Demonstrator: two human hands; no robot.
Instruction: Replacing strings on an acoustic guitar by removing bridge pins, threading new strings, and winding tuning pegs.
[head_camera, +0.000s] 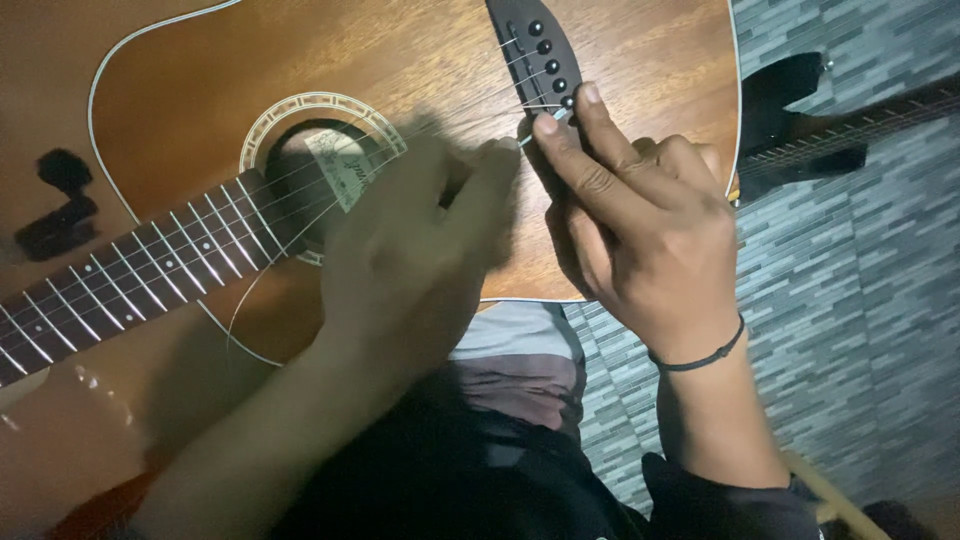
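1. down on the person's lap, an acoustic guitar (420, 60) lay face up, its neck (110, 290) running left.
2. the right hand (650, 240) sat at the dark bridge (535, 60), thumb and forefinger pinched on a small pale bridge pin (556, 118).
3. the left hand (410, 270) was blurred beside the soundhole (310, 170); i could not tell its grip.
4. a dark electric guitar (800, 120) lay on the grey mat (880, 300).

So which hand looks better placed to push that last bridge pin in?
Probably the right hand: its fingertips already rest at the last bridge pin on the acoustic guitar's bridge. The left hand is blurred, over the body near the soundhole, farther from the pins.
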